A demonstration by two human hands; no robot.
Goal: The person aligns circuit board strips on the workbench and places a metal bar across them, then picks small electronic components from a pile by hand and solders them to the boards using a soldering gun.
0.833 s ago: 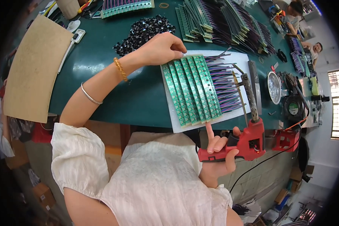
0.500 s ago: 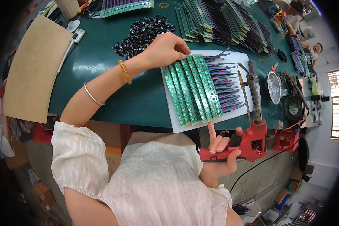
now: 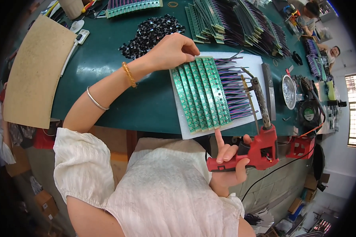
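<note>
Boards: my green circuit boards (image 3: 203,96) overlap on a white foam pad (image 3: 251,61), wires (image 3: 237,93) rightward.
Left hand (image 3: 172,51): fingers narrow at the boards' upper edge; I cannot tell whether they pinch.
Right hand (image 3: 227,156): wrapped around a red soldering gun (image 3: 265,148), index finger extended to the lower edge.
Progress: wires are in place, I judge; finished and remaining joints I cannot tell apart.
Markings: board print too small to read; the fan (image 3: 309,113) bears a green label.

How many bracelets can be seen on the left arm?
2: a gold bracelet nearer the left hand, and a silver bracelet farther up the forearm. None there seem hidden.
</note>
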